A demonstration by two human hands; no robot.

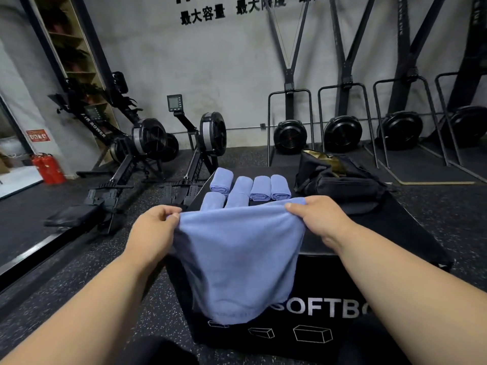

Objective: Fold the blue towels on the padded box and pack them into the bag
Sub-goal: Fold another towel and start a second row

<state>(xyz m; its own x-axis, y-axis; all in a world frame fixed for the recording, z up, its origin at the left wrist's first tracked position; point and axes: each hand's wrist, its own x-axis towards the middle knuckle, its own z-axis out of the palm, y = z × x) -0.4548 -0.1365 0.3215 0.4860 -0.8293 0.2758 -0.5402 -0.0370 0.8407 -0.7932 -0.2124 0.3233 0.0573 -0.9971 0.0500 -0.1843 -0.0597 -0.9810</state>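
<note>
Head view: we've got the soft blue cloth towel (237,259) hanging in the air before the black padded box (329,293), left hand (155,227) and right hand (316,219) each pinching a top corner. We'd keep that top edge taut and level, then bring the corners together squarely. We count six folded blue towels (259,189) lined up on the box, plus one open black fabric bag (340,180) beside them.
</note>
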